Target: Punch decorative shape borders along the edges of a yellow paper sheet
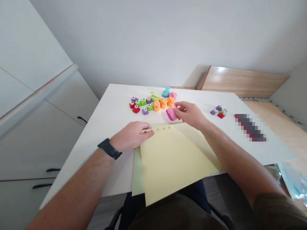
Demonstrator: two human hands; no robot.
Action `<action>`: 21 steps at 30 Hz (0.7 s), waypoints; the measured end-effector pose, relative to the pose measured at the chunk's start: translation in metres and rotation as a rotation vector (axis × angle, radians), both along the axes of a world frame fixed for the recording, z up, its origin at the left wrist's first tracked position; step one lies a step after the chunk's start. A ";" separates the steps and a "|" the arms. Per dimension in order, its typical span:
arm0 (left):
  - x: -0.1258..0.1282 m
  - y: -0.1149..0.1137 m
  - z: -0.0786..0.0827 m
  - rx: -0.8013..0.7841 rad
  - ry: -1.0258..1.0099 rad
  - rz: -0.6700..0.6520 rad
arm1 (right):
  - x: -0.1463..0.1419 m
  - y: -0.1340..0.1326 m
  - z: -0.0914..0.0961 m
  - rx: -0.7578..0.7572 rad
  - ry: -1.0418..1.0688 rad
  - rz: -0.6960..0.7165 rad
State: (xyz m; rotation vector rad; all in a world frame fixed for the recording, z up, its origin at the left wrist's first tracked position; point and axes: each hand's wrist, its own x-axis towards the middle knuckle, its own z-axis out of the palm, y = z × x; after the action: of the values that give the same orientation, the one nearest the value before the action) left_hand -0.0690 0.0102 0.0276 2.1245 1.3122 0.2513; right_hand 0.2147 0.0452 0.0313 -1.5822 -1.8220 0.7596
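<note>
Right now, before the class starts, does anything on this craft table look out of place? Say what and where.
Yes: the yellow paper sheet sits askew. It is turned at an angle over a pale green sheet, and its lower corner hangs past the near edge of the white table.

**Dark short sleeves, black watch, bare forearms**
A black strap watch [109, 148] circles the wrist above the left hand [130, 135]; an olive-brown T-shirt [177, 214] ends in a short sleeve [275, 212], above dark navy trousers [194, 195]; fine hair covers the left forearm [76, 191].
</note>
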 end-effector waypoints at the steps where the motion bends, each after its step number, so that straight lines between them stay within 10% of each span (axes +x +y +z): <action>1: 0.000 -0.001 0.000 0.001 -0.002 -0.002 | 0.001 -0.002 0.001 -0.022 0.052 -0.002; 21: 0.002 0.000 0.003 -0.045 -0.023 -0.003 | -0.001 -0.020 -0.002 0.041 0.108 0.017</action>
State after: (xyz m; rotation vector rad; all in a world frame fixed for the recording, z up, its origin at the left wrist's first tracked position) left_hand -0.0673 0.0099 0.0307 2.0795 1.2900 0.2423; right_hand 0.2133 0.0255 0.0293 -1.4723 -1.7640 0.7949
